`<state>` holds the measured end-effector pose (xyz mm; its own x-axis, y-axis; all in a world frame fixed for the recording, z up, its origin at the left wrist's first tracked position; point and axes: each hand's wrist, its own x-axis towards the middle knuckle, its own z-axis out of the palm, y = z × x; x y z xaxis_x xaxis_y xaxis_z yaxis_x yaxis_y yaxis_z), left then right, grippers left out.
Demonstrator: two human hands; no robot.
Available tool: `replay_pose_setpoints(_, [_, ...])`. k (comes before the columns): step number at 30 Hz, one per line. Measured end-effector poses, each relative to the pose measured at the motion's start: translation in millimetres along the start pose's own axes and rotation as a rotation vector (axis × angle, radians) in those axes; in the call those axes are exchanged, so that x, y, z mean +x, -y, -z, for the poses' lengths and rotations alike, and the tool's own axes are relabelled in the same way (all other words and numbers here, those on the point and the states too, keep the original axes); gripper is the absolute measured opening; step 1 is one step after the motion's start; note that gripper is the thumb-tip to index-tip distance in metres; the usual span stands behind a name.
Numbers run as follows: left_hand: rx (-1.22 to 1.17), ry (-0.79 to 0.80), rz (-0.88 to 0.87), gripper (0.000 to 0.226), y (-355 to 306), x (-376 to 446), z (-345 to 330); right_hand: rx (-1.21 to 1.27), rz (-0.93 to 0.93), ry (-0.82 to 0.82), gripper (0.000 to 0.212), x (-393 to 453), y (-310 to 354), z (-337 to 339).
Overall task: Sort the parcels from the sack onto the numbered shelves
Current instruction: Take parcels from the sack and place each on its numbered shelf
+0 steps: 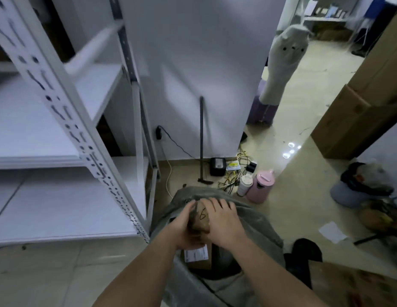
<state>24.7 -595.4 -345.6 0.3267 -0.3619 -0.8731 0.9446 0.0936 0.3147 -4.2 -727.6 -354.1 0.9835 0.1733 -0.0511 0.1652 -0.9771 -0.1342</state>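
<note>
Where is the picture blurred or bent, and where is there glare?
Head view: the shelf frame is smeared by motion blur and bowed by the wide lens; both hands, left and right, and the parcel are soft; lamp glare spots shine on the floor; the light is dim.

dim, cool grey indoor light overall | brighter back right, where the floor (304, 89) goes pale | small ceiling-light glare spots (291, 149) on the tiles | shelf upright (66, 116) smeared by motion blur | soft shadows on wall (193, 63) | wide-angle bending at edges, whole shot kinda soft
</note>
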Motion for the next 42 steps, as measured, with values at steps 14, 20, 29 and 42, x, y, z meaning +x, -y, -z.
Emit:
replay_pose_setpoints(14, [-0.030, -0.003, -0.278, 0.049, -16, -205, -51, 0.218, -0.233, -0.520, 0.052, -82, 74, 204])
replay_pose_setpoints(20, [0.020, -0.014, -0.368, 0.042, 24, -275, -51, 1.493, -0.771, -0.108, 0.079, -91, 85, 218])
replay_pose_setpoints(29, [-0.075, -0.170, -0.478, 0.049, 97, -363, -15, 1.573, -0.586, 0.148, 0.048, -147, 160, 236])
replay_pose_setpoints(42, [-0.248, -0.207, -0.679, 0.039, 77, -466, 137, 1.560, -0.411, 0.030, 0.044, -95, 356, 247])
